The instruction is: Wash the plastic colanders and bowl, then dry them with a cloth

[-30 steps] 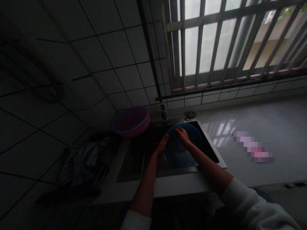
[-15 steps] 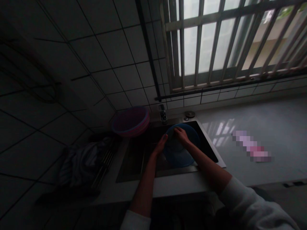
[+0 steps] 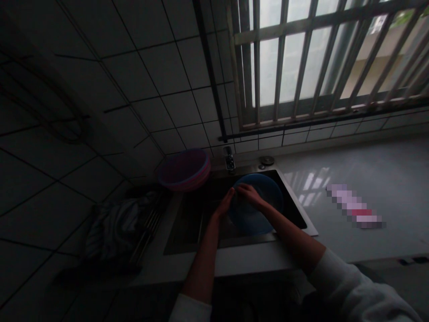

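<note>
A blue plastic basin (image 3: 273,192) sits in the right part of the metal sink (image 3: 295,210). My left hand (image 3: 224,205) is closed on the basin's left rim, its thumb pointing up and its fingers hidden. Over the inside of the basin, my right hand (image 3: 250,194) has its fingers bent and pressed together close to my left thumb. What the right fingers hold is too dark and small to make out.
Pink basins (image 3: 187,172) stand stacked at the sink's back left. Behind the sink rises a faucet (image 3: 229,160), with a round drain cover (image 3: 267,160) beside it. Striped cloth (image 3: 114,228) lies left; a blurred pink item (image 3: 355,208) lies on the right counter.
My right hand has moved left and slightly down, toward my left thumb. A pale patch seen under it inside the basin is now mostly out of sight. The left hand keeps its place.
</note>
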{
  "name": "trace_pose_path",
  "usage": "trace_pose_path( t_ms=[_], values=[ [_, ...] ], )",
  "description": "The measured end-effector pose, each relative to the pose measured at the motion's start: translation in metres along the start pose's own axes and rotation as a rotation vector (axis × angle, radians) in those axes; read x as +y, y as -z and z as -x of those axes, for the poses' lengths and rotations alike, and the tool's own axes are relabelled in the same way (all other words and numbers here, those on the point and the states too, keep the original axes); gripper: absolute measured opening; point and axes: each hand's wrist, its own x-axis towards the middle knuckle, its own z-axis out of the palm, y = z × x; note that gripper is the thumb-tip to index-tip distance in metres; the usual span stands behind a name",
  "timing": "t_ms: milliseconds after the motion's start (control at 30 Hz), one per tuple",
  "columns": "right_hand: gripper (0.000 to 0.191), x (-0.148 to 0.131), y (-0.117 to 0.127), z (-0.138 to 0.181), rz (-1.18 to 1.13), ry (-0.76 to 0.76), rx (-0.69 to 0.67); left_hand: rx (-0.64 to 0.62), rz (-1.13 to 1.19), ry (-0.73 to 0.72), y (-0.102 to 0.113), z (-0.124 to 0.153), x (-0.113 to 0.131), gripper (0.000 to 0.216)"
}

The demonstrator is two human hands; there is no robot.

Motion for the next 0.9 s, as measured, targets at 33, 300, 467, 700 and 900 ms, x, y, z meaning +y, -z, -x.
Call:
trace_pose_path(
  t_ms=[33, 300, 467, 700, 900],
  values=[
    [0.041, -0.004, 0.005, -0.004, -0.042, 0.032, 0.114, -0.018, 0.016, -0.001, -0.002, 0.000, 0.000, 0.074],
    [0.043, -0.001, 0.002, 0.002, 0.084, -0.015, -0.060, 0.026, -0.057, 0.004, -0.004, 0.003, 0.004, 0.073],
    [0.047, 0.006, -0.010, 0.009, 0.097, -0.106, -0.275, 0.107, -0.083, -0.011, -0.001, 0.001, 0.003, 0.069],
    [0.045, -0.009, 0.021, -0.014, -0.162, 0.016, 0.350, -0.029, -0.007, 0.004, -0.007, -0.001, -0.001, 0.079],
    [0.039, -0.005, 0.011, -0.003, -0.039, -0.068, 0.012, 0.058, 0.013, 0.072, -0.002, 0.005, 0.002, 0.096]
  ],
)
